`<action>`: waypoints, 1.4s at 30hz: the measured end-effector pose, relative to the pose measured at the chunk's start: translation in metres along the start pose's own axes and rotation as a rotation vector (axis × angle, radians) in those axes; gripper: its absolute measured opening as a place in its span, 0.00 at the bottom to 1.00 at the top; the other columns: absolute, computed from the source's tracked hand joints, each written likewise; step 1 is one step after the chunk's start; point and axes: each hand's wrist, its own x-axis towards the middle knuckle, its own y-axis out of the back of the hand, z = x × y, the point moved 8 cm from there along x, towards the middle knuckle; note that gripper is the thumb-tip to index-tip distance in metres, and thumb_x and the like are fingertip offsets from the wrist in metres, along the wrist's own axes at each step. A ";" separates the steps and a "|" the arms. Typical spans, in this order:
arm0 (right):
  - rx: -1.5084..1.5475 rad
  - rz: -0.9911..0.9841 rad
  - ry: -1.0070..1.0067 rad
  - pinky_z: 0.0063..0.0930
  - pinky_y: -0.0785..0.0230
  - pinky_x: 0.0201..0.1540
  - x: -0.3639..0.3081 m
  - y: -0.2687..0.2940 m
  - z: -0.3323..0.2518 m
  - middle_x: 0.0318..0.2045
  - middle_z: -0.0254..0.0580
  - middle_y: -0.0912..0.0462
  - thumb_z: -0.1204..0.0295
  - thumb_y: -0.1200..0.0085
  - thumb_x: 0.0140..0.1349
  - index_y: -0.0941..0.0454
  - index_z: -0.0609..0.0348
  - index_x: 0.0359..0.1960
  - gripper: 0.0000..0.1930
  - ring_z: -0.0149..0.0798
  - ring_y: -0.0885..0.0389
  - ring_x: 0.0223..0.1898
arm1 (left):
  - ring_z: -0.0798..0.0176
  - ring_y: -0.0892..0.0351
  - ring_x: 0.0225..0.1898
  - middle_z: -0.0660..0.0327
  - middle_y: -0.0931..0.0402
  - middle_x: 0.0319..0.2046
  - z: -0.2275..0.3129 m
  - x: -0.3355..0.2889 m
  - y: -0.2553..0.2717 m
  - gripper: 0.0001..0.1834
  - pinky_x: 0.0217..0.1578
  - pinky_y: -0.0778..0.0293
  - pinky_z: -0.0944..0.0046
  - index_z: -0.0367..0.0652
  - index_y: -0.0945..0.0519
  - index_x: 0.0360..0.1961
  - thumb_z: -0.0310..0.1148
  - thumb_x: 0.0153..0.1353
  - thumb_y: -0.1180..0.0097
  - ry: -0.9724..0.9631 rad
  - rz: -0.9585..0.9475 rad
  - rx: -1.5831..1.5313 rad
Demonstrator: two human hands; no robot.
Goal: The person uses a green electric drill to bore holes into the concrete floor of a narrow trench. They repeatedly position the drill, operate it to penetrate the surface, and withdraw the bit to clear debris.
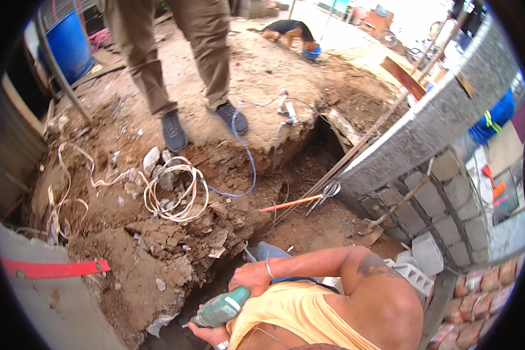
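Note:
A green handheld power tool (pixel 221 308) with a pale band, shaped like a drill, lies slanted across the front of my yellow tank top. My right hand (pixel 251 279), a bracelet on its wrist, wraps round its upper rear end. At the lower front end, my left hand (pixel 211 335) is closed about the tool near a small tip; the body of the tool partly hides its fingers. The tool is held above a dark trench in the dirt. What its tip touches, if anything, cannot be made out.
A coil of pale cable (pixel 175 189) lies on broken earth. Beyond it stands a person in brown trousers (pixel 207 52). A red level-like bar (pixel 55 268) is at left, a block wall (pixel 429 195) at right. A shovel (pixel 374 227) leans there; a dog (pixel 289 29) stands far back.

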 end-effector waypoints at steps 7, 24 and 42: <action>-0.068 0.083 0.102 0.50 0.24 0.44 0.020 -0.038 -0.019 0.33 0.55 0.15 0.55 0.29 0.39 0.19 0.62 0.38 0.28 0.61 0.16 0.41 | 0.43 0.24 0.54 0.47 0.23 0.51 0.047 0.045 0.021 0.45 0.56 0.27 0.42 0.36 0.24 0.52 0.70 0.60 0.67 0.064 -0.186 0.264; -0.226 -0.011 0.282 0.50 0.26 0.40 0.068 -0.066 -0.059 0.30 0.53 0.16 0.56 0.31 0.36 0.21 0.59 0.31 0.23 0.60 0.17 0.38 | 0.45 0.22 0.52 0.53 0.21 0.48 0.091 -0.029 0.044 0.37 0.52 0.24 0.40 0.39 0.23 0.49 0.65 0.63 0.60 -0.204 0.054 0.027; -0.065 0.078 0.316 0.49 0.26 0.43 0.063 -0.053 -0.056 0.36 0.51 0.17 0.52 0.29 0.38 0.20 0.62 0.37 0.29 0.59 0.18 0.42 | 0.50 0.19 0.43 0.55 0.19 0.34 0.109 -0.042 0.006 0.20 0.51 0.22 0.47 0.43 0.24 0.32 0.51 0.61 0.48 -0.296 0.029 -0.007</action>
